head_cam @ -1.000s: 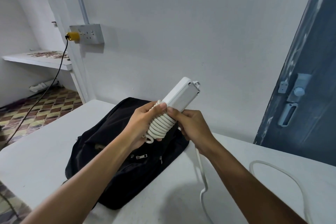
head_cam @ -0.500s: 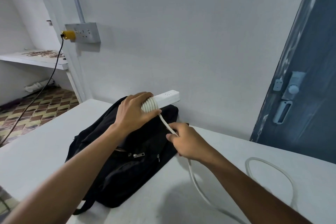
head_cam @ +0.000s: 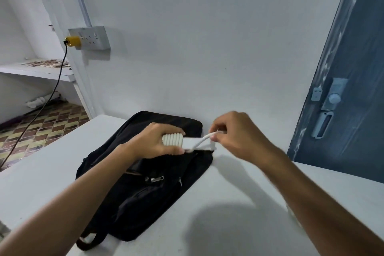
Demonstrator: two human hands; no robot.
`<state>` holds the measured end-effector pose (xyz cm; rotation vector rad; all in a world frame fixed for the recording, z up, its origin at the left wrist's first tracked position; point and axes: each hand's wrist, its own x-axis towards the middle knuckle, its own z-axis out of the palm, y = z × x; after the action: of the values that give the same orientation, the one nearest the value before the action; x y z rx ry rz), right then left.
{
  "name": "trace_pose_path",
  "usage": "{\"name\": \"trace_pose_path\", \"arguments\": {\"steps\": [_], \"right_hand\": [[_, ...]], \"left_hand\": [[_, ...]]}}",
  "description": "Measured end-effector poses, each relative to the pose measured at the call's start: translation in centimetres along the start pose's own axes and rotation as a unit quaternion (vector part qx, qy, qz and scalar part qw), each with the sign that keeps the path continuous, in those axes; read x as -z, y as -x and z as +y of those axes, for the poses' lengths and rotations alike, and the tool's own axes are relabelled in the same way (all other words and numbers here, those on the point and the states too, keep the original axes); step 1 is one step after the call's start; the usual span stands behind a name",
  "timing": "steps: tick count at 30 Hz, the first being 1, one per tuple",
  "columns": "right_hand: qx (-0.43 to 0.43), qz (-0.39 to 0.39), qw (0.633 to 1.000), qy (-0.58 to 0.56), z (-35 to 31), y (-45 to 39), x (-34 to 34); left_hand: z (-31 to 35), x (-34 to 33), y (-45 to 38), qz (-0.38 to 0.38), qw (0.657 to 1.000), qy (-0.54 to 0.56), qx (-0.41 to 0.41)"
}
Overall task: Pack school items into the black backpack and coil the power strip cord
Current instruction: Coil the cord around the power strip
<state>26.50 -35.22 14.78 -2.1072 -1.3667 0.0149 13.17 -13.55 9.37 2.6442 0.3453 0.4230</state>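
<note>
The left hand (head_cam: pixel 154 141) holds the white power strip (head_cam: pixel 198 144), with the cord (head_cam: pixel 172 139) wound round it, above the black backpack (head_cam: pixel 145 172) on the bench (head_cam: pixel 228 203). The right hand (head_cam: pixel 234 131) pinches the loose cord end.

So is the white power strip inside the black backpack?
No, the left hand holds the white power strip above the closed black backpack.

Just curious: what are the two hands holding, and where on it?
The left hand grips the power strip around its coiled end; the right hand pinches the loose cord.
</note>
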Motion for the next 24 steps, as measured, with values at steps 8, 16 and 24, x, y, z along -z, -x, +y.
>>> {"name": "trace_pose_path", "arguments": {"steps": [8, 16, 24], "right_hand": [[0.032, -0.064, 0.950, -0.305, 2.8, -4.7, -0.6], [-0.119, -0.166, 0.753, -0.626, 4.3, -5.5, -4.8], [-0.061, -0.107, 0.783, -0.610, 2.1, -3.8, -8.1]], "left_hand": [[3.3, -0.2, 2.1, -0.040, 0.958, 0.280, -0.040], [3.8, -1.3, 2.9, 0.062, 0.863, 0.501, 0.007], [4.5, -1.7, 2.4, 0.111, 0.807, 0.573, 0.088]]}}
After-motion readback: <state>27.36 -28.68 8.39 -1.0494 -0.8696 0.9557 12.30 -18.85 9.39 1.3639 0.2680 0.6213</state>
